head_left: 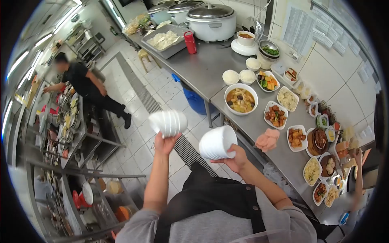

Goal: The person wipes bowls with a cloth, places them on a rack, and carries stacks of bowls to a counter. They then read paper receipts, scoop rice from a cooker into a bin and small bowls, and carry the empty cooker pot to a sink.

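A stack of white bowls [168,122] rests in my left hand [165,142], whose fingers are around its lower side. My right hand [234,160] grips a second stack of white bowls [217,142], tilted on its side and held from below and the right. Both stacks are in the air above the tiled floor, apart from each other. Nearest to the right stack on the steel counter [212,77] is a large bowl of soup [241,99], with small bowls of rice [231,77] behind it.
Dishes of food [296,138] line the counter at the right, near pink food [267,140]. A rice cooker [211,24], red bottle [189,42] and grey tub [166,39] stand farther back. A blue bin [194,99] is below. A person [83,81] stands left; another person's arm [358,178] shows right.
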`<state>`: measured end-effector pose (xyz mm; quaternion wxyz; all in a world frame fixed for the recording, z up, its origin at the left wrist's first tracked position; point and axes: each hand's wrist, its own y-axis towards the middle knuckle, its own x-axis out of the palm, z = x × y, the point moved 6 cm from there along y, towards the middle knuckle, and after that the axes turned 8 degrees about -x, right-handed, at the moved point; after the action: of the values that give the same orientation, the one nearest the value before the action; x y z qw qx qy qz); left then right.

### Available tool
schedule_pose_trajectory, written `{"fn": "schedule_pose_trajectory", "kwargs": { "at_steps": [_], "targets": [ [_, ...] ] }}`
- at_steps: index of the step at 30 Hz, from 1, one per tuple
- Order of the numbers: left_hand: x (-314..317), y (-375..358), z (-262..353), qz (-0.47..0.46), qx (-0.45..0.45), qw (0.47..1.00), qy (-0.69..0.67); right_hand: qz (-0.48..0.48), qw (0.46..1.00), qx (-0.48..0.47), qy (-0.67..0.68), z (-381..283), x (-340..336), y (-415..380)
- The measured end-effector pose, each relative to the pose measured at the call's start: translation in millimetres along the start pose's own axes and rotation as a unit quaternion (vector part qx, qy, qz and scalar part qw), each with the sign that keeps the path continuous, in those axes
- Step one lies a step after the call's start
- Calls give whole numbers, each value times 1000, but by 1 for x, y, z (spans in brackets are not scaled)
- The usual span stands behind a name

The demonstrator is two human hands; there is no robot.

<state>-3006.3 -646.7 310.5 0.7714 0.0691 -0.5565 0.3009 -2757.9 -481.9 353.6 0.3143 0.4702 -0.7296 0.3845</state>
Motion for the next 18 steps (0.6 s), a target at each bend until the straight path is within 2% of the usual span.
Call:
{"fn": "schedule_pose_trajectory", "kwargs": {
  "at_steps": [5,8,10,11,15,18],
  "targets": [
    [62,219,60,-7,-66,991,112,51,997,-60,-4,-42,24,146],
    [75,363,72,-25,-121,981,149,117,986,-112,35,-77,30,242],
    [74,450,67,-76,-173,970,155,148,976,-148,66,-104,27,305],
    [73,489,63,-58,-207,964,155,195,962,-177,76,-120,22,335],
    [88,605,52,-58,-265,940,205,305,905,-289,63,-184,-38,447],
    [93,673,44,-43,-274,900,335,394,870,-295,34,-234,-102,500]
  ]
}}
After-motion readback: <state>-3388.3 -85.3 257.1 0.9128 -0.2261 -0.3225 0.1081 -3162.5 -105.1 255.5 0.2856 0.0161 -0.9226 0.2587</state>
